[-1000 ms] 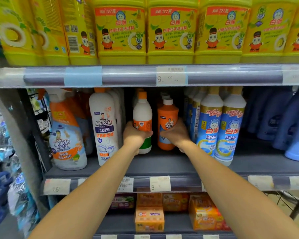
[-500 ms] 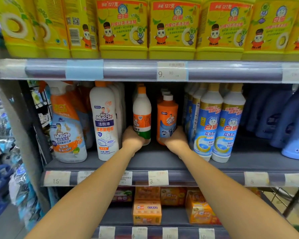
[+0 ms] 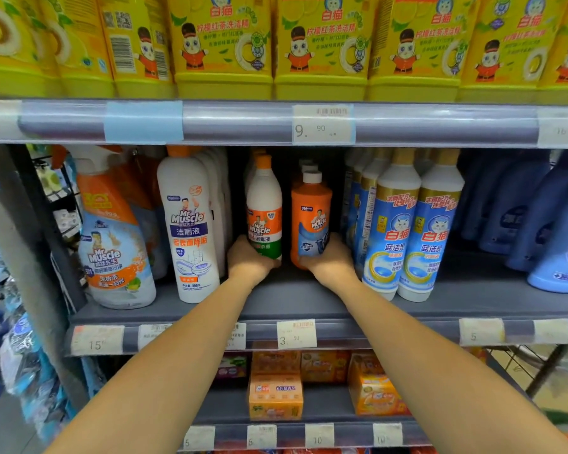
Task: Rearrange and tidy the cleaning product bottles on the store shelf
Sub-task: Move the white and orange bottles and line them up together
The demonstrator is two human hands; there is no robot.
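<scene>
On the middle shelf (image 3: 295,303) my left hand (image 3: 248,262) grips the base of a white bottle with an orange cap (image 3: 264,204). My right hand (image 3: 327,262) grips the base of an orange bottle with a white cap (image 3: 310,211) just to its right. Both bottles stand upright, set back from the shelf's front edge, with more of their kind lined up behind them. A tall white Mr Muscle bottle (image 3: 189,224) stands left of my left hand. Two white-and-blue bottles (image 3: 413,224) stand right of my right hand.
An orange-and-white spray bottle (image 3: 112,237) stands at the shelf's left end. Blue jugs (image 3: 545,221) fill the right end. Yellow detergent bottles (image 3: 322,44) crowd the shelf above. Orange boxes (image 3: 276,396) lie on the shelf below. Price tags line the shelf rails.
Both hands slid down from the bottles' middles to their bases, and the two bottles went back a little deeper on the shelf.
</scene>
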